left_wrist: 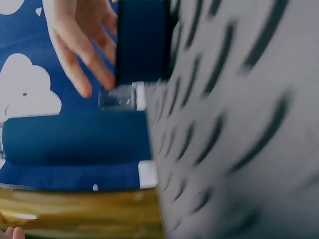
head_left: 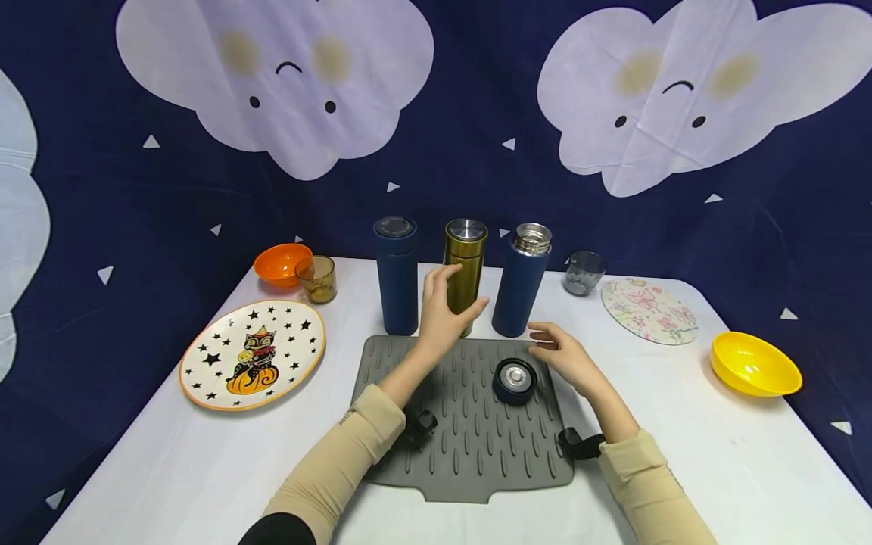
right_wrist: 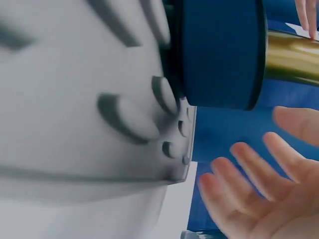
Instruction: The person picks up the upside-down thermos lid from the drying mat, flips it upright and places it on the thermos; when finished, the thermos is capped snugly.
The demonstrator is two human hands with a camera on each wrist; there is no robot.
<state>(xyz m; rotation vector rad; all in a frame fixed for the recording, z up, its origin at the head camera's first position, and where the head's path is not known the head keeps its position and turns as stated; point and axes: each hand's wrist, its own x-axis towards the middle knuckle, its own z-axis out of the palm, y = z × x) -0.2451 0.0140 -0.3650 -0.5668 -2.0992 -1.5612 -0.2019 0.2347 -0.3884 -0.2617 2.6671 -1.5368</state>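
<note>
A grey mat (head_left: 453,458) bears a dark lid (head_left: 514,381) at its far right. Right of it, the right hand (head_left: 571,359) has its fingers loosely apart. The left hand (head_left: 441,316), thumb and fingers apart, fronts the gold flask (head_left: 470,284), contact unclear; a lidless blue flask (head_left: 521,291) stands right.

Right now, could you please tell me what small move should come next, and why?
I would probably close the left hand around the gold bottle: its fingers are spread near that bottle, which is capped, while the blue bottle to its right stands open and a dark lid lies on the gray mat.
</note>
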